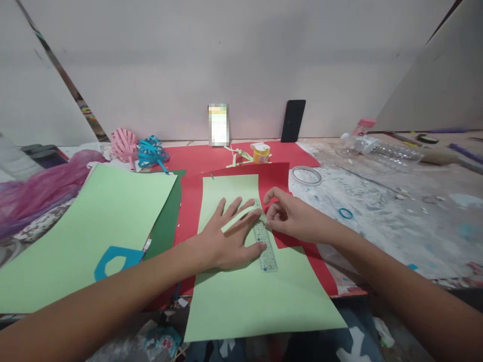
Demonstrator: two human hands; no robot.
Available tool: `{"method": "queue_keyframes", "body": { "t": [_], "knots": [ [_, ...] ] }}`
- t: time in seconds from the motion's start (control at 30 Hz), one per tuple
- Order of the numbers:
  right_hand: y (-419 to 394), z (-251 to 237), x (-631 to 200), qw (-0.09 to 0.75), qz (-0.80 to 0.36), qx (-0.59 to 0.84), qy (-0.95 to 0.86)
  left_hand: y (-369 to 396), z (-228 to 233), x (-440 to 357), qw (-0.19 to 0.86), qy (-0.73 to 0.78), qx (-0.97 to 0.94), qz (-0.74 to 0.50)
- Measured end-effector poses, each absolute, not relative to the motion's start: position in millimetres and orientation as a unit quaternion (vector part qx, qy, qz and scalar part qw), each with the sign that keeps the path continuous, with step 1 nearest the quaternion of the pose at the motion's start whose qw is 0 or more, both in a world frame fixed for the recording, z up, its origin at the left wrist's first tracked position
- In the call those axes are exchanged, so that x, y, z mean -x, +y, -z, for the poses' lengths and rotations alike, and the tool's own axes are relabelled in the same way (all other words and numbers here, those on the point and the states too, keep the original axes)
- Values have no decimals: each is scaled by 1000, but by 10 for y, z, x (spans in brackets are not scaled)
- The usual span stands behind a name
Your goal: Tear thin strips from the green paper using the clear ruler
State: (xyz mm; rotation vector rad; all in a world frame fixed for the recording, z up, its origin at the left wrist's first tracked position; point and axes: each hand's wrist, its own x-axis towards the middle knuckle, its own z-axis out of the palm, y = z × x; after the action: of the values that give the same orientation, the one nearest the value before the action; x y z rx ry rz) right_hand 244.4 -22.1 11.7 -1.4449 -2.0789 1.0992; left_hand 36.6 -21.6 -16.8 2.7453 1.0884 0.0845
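My left hand [230, 236] lies flat with spread fingers, pressing a clear plastic ruler [268, 256] onto a light green paper sheet [260, 306]. A narrow light green paper strip [237, 219] curls over the fingers of that hand. Its far end runs to the pinched thumb and fingertips of my right hand [287, 213], just right of the ruler's edge. Part of the ruler and sheet is hidden under my left hand. Red paper [279, 176] lies beneath the green sheet, which hangs past the table's front edge.
More light green paper [124, 206] and a blue paper cutout [103, 261] lie left. Behind are pink [124, 143] and blue paper-strip shapes [151, 151], a yellow tape roll [261, 154], two phones against the wall, a tape ring [306, 176] and a plastic bottle [388, 151].
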Motion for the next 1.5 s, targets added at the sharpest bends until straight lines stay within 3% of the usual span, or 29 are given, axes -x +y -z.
{"method": "queue_keyframes", "body": {
  "t": [0.33,0.63,1.33,1.5],
  "knots": [
    [-293,-186,-2445,202,-448,487,-721,-199,186,-372,70,355,-932,-29],
    [-258,-132,-2541,122,-413,490,-758,-222,138,-374,76,358,-930,-17],
    [-339,-191,-2512,137,-448,472,-747,-201,175,-379,76,368,-927,-12],
    [-332,-196,-2516,107,-424,471,-766,-196,176,-381,74,365,-928,-15]
  ]
}}
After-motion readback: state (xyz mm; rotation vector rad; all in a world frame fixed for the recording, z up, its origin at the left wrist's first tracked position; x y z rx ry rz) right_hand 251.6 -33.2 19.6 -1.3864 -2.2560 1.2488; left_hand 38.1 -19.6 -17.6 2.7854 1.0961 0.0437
